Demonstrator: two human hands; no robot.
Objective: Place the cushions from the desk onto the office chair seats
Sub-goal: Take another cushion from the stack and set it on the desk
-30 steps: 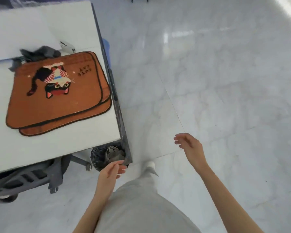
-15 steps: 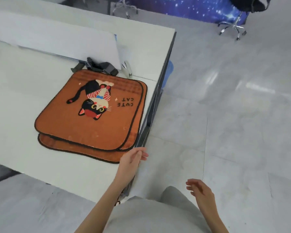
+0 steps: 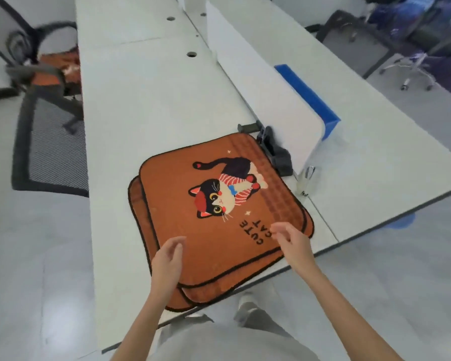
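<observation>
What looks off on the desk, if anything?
The two cushions are stacked unevenly: the lower one sticks out at the left and near edges, and overhangs the desk edge slightly. No damage visible.

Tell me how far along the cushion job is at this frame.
Looks done: an orange cushion seems to lie on the far chair, though blurred. In hand: nothing; the left hand and right hand are open over the top cushion. Left: it and the lower cushion sit stacked on the desk.

Orange cushion (image 3: 182,204) with a black-and-white cat print, white desk (image 3: 146,100), blue divider (image 3: 307,92).
</observation>
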